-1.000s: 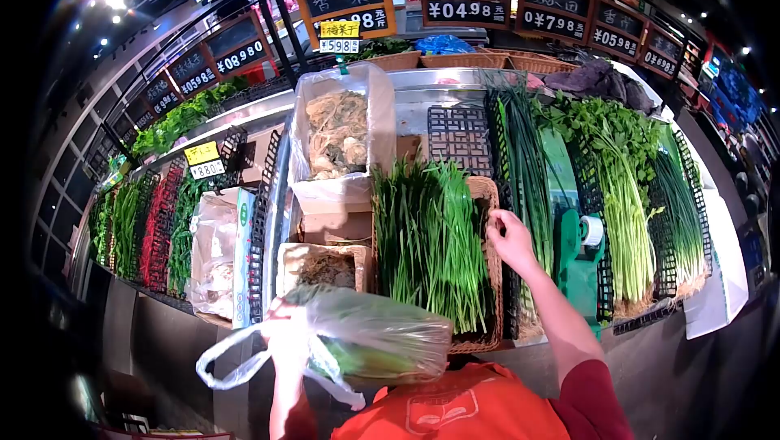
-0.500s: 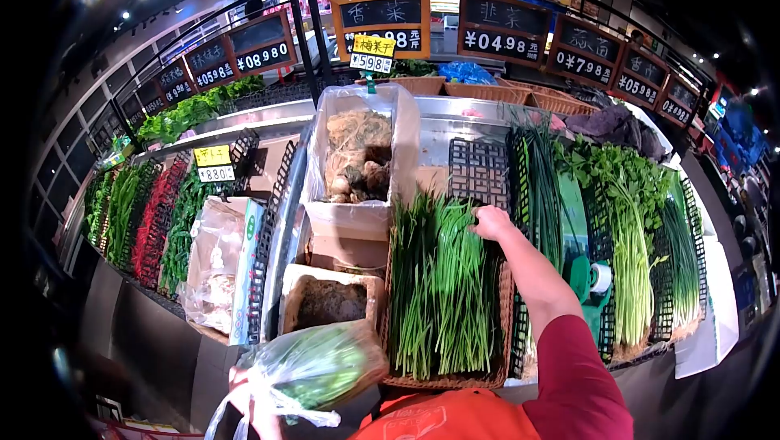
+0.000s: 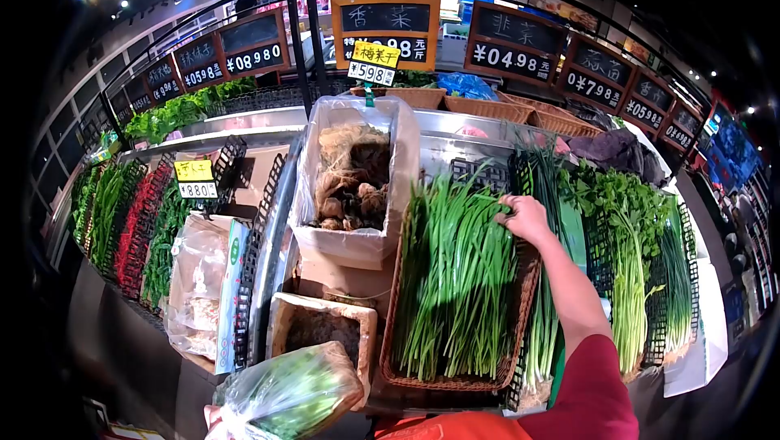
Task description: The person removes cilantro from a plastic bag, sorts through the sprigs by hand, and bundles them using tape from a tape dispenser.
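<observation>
The rectangular brown wicker basket (image 3: 526,310) stands in the middle of the display, beside an open carton of dried, tangled vegetable (image 3: 353,172). In it lies the broad heap of long, flat green leaves (image 3: 459,277), dark tips at the far end, paler cut stems toward the person. They look light, limp and perhaps a bit slick; I'd expect the tips to bend and bruise if squeezed, and single blades to slide out of a loose pinch. The stem ends look firmer, so a full grasp there or around the middle should keep a bunch together. The right hand (image 3: 526,219) is narrow, fingertips closed on leaf tips by the far right corner. Lower left, a clear plastic bag of greens (image 3: 296,391) bulges softly; the left hand (image 3: 213,416) barely shows at its gathered neck, its grip unclear.
</observation>
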The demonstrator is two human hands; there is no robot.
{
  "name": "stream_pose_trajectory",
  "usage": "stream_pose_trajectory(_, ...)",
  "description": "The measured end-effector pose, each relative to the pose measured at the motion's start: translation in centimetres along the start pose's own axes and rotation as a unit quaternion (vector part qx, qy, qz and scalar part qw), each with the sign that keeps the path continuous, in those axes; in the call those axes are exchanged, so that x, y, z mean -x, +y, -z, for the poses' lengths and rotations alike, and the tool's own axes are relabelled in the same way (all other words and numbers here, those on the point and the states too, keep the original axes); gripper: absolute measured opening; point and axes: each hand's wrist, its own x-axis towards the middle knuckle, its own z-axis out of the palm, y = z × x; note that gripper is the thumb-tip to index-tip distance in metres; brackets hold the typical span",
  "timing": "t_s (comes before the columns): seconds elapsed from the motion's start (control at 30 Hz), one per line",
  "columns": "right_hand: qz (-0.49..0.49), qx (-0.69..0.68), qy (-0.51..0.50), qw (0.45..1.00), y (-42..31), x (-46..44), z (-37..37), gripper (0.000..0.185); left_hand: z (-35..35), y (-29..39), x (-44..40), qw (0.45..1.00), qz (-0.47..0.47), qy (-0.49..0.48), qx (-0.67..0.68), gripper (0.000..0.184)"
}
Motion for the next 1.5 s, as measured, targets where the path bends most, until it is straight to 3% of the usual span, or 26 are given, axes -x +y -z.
stream_pose_trajectory(0.17,-0.057,-0.037,0.027,0.997,3.4,-6.3,-0.6,0.04,-2.4,0.6,-0.7,1.0,0.008,-0.002,-0.014,0.022)
stream_pose_trajectory(0.23,-0.075,-0.012,-0.027,0.997,2.8,-9.5,0.8,0.05,-3.5,1.1,-0.9,1.0,0.008,-0.009,-0.019,0.022)
stream_pose_trajectory(0.3,-0.114,0.013,-0.048,0.992,2.8,-13.2,1.0,0.047,-4.4,1.5,-0.9,1.0,0.01,-0.012,-0.024,0.022)
stream_pose_trajectory(0.37,-0.023,0.058,-0.008,0.998,4.1,-16.9,0.1,0.047,-5.3,1.8,-1.0,0.999,0.012,-0.017,-0.03,0.022)
stream_pose_trajectory(0.43,-0.025,0.05,-0.018,0.998,4.8,-20.8,-0.9,0.045,-6.0,2.2,-1.0,0.999,0.012,-0.024,-0.036,0.022)
stream_pose_trajectory(0.57,-0.12,0.127,0.035,0.984,4.2,-24.6,-3.1,0.044,-7.2,2.8,-0.9,0.998,0.011,-0.037,-0.046,0.021)
stream_pose_trajectory(0.67,-0.128,0.041,0.084,0.987,5.5,-23.9,-6.5,0.048,-7.6,2.9,-0.3,0.998,0.008,-0.043,-0.046,0.021)
stream_pose_trajectory(0.83,0.025,-0.037,0.222,0.974,5.3,-14.9,-4.0,0.057,-8.9,3.5,0.9,0.997,-0.026,-0.071,0.035,0.021)
stream_pose_trajectory(0.9,0.041,-0.127,0.156,0.979,5.6,-9.9,-2.3,0.053,-10.0,4.3,1.8,0.987,-0.044,-0.095,0.118,0.021)
stream_pose_trajectory(1.0,-0.013,-0.345,0.031,0.938,2.6,0.4,1.6,0.04,-12.9,6.8,3.2,0.935,-0.043,-0.188,0.299,0.021)
stream_pose_trajectory(1.1,-0.039,-0.424,-0.025,0.904,0.1,8.9,4.8,0.032,-16.2,10.7,3.8,0.859,0.073,-0.384,0.329,0.017)
stream_pose_trajectory(1.17,-0.044,-0.503,-0.012,0.863,-0.6,13.0,4.9,0.029,-19.8,10.7,5.8,0.789,0.197,-0.394,0.427,0.012)
stream_pose_trajectory(1.23,-0.074,-0.597,-0.028,0.798,-1.4,16.3,5.3,0.024,-22.8,9.7,7.6,0.81,0.215,-0.406,0.364,0.013)
stream_pose_trajectory(1.27,-0.081,-0.606,-0.023,0.791,-1.7,17.7,5.2,0.02,-23.6,9.8,8.5,0.769,0.247,-0.409,0.425,0.014)
stream_pose_trajectory(1.3,-0.078,-0.606,-0.025,0.792,-1.8,18.9,4.5,0.019,-24.4,9.4,9.3,0.723,0.276,-0.41,0.482,0.016)
stream_pose_trajectory(1.33,-0.077,-0.593,-0.033,0.801,-2.1,20.0,3.7,0.019,-26.1,6.6,10.1,0.742,0.212,-0.467,0.432,0.022)
stream_pose_trajectory(1.37,-0.078,-0.58,-0.042,0.81,-2.5,21.1,2.6,0.02,-28.3,4.1,11.2,0.816,0.076,-0.476,0.319,0.029)
stream_pose_trajectory(1.43,-0.046,-0.502,-0.084,0.86,-2.6,23.0,-1.1,0.025,-27.7,4.5,10.4,0.83,0.021,-0.537,0.153,0.034)
stream_pose_trajectory(1.5,-0.033,-0.352,-0.115,0.928,-3.4,24.8,-3.5,0.03,-26.8,4.5,11.3,0.827,0.036,-0.536,0.167,0.034)
